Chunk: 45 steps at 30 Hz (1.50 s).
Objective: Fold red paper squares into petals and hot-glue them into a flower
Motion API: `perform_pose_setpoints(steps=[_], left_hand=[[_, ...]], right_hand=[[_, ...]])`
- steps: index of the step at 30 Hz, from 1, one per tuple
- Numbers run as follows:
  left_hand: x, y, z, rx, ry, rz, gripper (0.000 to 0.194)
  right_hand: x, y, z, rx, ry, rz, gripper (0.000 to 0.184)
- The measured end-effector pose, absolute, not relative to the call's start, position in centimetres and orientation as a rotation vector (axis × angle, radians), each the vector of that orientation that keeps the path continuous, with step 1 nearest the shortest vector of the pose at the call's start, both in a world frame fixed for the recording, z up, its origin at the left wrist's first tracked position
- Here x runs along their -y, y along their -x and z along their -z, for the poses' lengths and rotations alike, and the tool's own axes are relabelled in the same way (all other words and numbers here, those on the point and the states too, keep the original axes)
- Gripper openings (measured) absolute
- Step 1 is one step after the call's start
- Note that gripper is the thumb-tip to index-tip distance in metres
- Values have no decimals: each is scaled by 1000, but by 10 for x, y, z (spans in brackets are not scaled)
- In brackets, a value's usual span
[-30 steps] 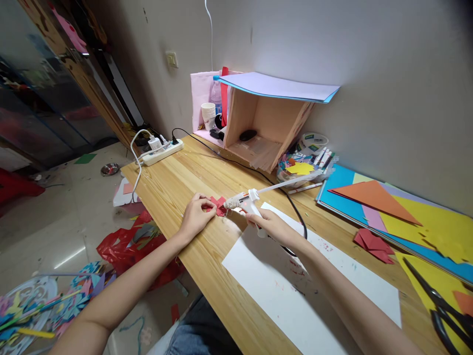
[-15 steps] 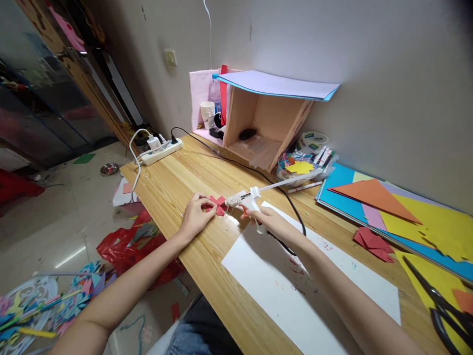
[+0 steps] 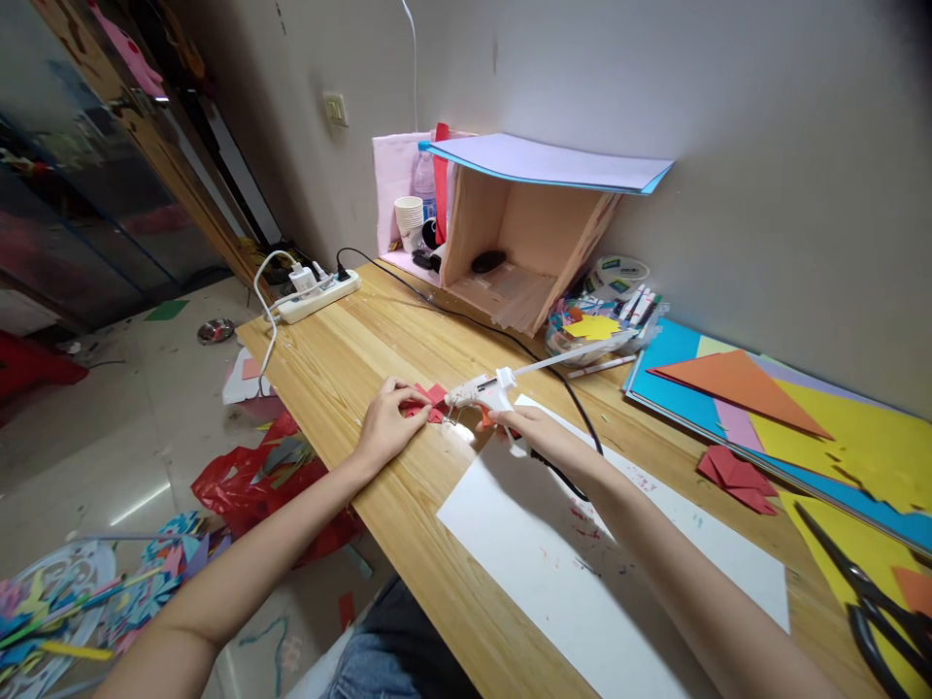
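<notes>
My left hand [image 3: 393, 424] is closed on the near edge of a folded red paper piece [image 3: 435, 394], holding it against the wooden table. In my right hand [image 3: 528, 427] is a white hot glue gun [image 3: 489, 390] with an orange trigger, my fingers wrapped round its handle. The gun's nozzle points left and meets the red paper, or sits just over it; I cannot tell which. A long glue stick [image 3: 572, 350] juts from the gun's back. Under my right forearm lies a white sheet [image 3: 524, 544] with coloured specks.
A power strip [image 3: 320, 297] feeds a black cord [image 3: 466, 316] across the table. At the back stand an open box [image 3: 531, 233] and a basket of scraps [image 3: 568, 340]. To the right are coloured papers [image 3: 735, 383], red folded paper [image 3: 735, 478] and black scissors [image 3: 859, 582].
The glue gun has shifted very slightly to the right. My left hand stays on the red paper, almost unmoved.
</notes>
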State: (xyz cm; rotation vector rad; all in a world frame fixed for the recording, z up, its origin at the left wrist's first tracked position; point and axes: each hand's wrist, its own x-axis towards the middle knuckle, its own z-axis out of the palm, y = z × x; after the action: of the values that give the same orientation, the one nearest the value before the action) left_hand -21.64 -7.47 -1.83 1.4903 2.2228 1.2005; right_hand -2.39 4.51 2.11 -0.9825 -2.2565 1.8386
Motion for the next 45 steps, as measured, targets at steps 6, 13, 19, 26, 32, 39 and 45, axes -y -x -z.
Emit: perform_pose_setpoints(steps=[6,13,19,26,32,39,45], left_hand=[[74,215,17,-2246,-1476,-1166,13],[74,215,15,-2255,-1457,-1148,14],[72,216,14,-2261,-1454,-1129,13],[63,224,9,-2290,-1398,-1010,12],[56,230,5,-2264,-1347,-865,14],[48,238,0,-2163,-1236,-685,20],[47,237,-5,-2216,-1255,-641,21]], right_hand=[[-45,24,-25,2270,979,-1843,34],[-45,22,-28,2262,1032,-1810,35],[-48,20,-30,2239,976,-1806,35],[-53,20,-28,2190,1049,-1771,38],[-55,20,-30,2153,1069,-1796,38],[-60,21,-25,2112,1064,-1801,37],[-65,22,-21,2102,1055,-1772,37]])
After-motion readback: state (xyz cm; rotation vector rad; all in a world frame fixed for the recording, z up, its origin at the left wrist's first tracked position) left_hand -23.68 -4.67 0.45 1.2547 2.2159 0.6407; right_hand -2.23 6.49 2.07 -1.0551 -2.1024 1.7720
